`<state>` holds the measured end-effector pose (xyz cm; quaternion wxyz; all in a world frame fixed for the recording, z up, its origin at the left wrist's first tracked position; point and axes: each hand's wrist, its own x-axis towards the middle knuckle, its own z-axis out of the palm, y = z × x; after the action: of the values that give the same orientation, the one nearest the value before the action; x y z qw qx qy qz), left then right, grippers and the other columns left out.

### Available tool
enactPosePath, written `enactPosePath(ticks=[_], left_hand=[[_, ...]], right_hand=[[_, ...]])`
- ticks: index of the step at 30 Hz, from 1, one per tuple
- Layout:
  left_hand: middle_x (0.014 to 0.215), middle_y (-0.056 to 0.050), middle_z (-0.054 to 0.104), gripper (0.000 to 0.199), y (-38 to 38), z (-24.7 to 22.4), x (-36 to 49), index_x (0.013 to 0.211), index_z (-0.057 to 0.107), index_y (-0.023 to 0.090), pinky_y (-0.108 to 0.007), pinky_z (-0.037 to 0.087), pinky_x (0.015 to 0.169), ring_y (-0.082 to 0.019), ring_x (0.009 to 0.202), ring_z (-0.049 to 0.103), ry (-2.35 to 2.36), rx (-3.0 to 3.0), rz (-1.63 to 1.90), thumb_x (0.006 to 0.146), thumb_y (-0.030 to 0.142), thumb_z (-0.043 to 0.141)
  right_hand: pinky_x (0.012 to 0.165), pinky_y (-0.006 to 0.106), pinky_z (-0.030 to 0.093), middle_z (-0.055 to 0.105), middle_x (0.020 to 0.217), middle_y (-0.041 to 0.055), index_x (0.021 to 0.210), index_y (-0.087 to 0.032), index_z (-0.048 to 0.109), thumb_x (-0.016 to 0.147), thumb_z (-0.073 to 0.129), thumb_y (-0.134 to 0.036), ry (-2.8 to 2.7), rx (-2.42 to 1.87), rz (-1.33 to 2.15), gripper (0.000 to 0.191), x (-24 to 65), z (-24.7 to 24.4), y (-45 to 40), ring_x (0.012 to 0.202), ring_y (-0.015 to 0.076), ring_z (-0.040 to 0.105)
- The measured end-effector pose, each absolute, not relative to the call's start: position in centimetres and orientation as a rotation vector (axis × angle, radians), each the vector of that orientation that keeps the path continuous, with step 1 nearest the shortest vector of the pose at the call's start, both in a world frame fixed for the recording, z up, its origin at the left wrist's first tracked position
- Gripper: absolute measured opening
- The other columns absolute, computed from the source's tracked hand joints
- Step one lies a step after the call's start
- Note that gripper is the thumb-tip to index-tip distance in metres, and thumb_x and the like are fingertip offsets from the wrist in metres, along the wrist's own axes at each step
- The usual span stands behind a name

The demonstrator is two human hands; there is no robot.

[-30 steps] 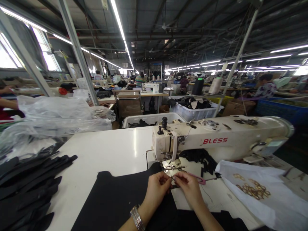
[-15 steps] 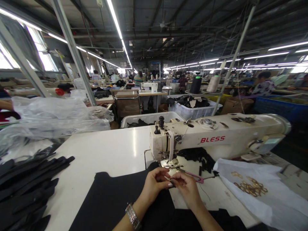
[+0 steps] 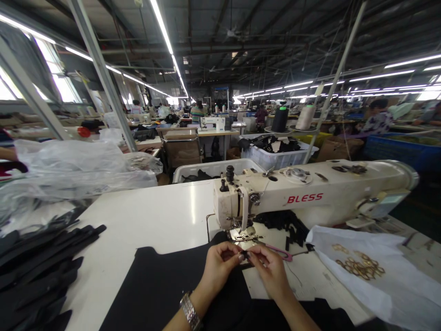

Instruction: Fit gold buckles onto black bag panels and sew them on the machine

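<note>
Small dark piece (image 3: 245, 253) (too small to make out in form), one, held just in front of the needle end of a sewing machine (image 3: 344, 184). Counter (image 3: 148, 216): white, carries the machine. Machine: cream, reads BLESS in red. Black fabric (image 3: 165, 280): broad, flat, lies partly beneath the forearms. White sheet (image 3: 389, 294): creased, lies to the right. Left hand (image 3: 219, 265) and right hand (image 3: 270, 269): nearly meet, thumb and forefinger of each pinched closed on the piece. Wristwatch (image 3: 190, 311): metal band, left wrist. Brass-coloured rings (image 3: 361, 267): loose heap, rest on the white sheet.
</note>
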<state>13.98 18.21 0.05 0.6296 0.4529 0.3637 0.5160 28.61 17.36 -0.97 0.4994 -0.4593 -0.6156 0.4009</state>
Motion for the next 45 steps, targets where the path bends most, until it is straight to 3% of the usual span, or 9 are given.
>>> enactPosePath(ticks=[9, 23, 29, 36, 39, 42, 45], left_hand=[[0.068, -0.004, 0.062, 0.031, 18.2, 0.2, 13.8, 0.054, 0.048, 0.012, -0.021, 0.045, 0.059, -0.012, 0.059, 0.057, 0.901, 0.973, 1.197, 0.052, 0.025, 0.076], [0.067, -0.005, 0.063, 0.022, 17.9, 0.4, 14.4, 0.050, 0.050, 0.012, -0.020, 0.045, 0.055, -0.014, 0.060, 0.057, 1.059, 1.018, 1.275, 0.052, 0.018, 0.071], [0.067, -0.005, 0.063, 0.026, 17.8, 0.4, 14.5, 0.050, 0.050, 0.012, -0.020, 0.046, 0.054, -0.013, 0.059, 0.058, 1.060, 1.031, 1.260, 0.052, 0.022, 0.073], [0.056, -0.005, 0.062, 0.038, 18.5, 0.2, 13.4, 0.062, 0.045, 0.013, -0.017, 0.043, 0.044, -0.013, 0.048, 0.058, 0.867, 0.872, 0.962, 0.052, 0.031, 0.076], [0.062, -0.004, 0.062, 0.031, 18.2, 0.9, 13.2, 0.077, 0.050, 0.013, -0.020, 0.046, 0.050, -0.014, 0.055, 0.060, 0.886, 1.035, 0.966, 0.059, 0.027, 0.072], [0.081, -0.008, 0.063, 0.015, 17.8, 1.9, 13.2, 0.084, 0.058, 0.012, -0.023, 0.049, 0.064, -0.016, 0.074, 0.060, 0.933, 1.431, 0.896, 0.070, 0.015, 0.059], [0.083, -0.007, 0.062, 0.016, 17.7, 2.2, 13.1, 0.083, 0.062, 0.014, -0.022, 0.049, 0.064, -0.016, 0.073, 0.059, 0.987, 1.878, 0.845, 0.071, 0.007, 0.055]], right_hand=[[0.059, 0.026, 0.049, 0.063, 0.065, 0.0051, 0.068, -0.016, 0.062, 0.072, 0.059, -0.032, -1.487, -1.148, 0.965, 0.017, 28.6, -0.9, 17.5, 0.063, 0.0181, 0.060], [0.059, 0.028, 0.046, 0.064, 0.065, 0.0037, 0.065, -0.020, 0.064, 0.069, 0.060, -0.027, -1.535, -1.209, 0.822, 0.009, 28.4, -0.8, 17.2, 0.061, 0.0188, 0.058], [0.059, 0.028, 0.046, 0.063, 0.064, 0.0045, 0.065, -0.018, 0.064, 0.067, 0.061, -0.030, -1.415, -1.201, 1.033, 0.013, 28.6, -0.6, 17.0, 0.061, 0.0182, 0.058], [0.041, 0.023, 0.037, 0.056, 0.043, 0.0007, 0.049, -0.015, 0.055, 0.057, 0.058, -0.028, -1.137, -1.160, 1.455, 0.016, 28.8, 0.0, 17.7, 0.038, 0.0103, 0.047], [0.038, 0.021, 0.033, 0.056, 0.041, 0.0003, 0.047, -0.014, 0.054, 0.054, 0.058, -0.024, -1.057, -1.172, 1.538, 0.013, 28.7, -0.2, 17.9, 0.036, 0.0093, 0.046], [0.035, 0.019, 0.031, 0.056, 0.040, -0.0005, 0.046, -0.014, 0.053, 0.052, 0.057, -0.023, -1.012, -1.186, 1.583, 0.011, 28.7, -0.3, 17.9, 0.034, 0.0085, 0.045], [0.034, 0.019, 0.030, 0.055, 0.039, -0.0006, 0.045, -0.015, 0.052, 0.051, 0.057, -0.022, -0.993, -1.195, 1.619, 0.010, 28.6, -0.2, 17.8, 0.033, 0.0081, 0.044]])
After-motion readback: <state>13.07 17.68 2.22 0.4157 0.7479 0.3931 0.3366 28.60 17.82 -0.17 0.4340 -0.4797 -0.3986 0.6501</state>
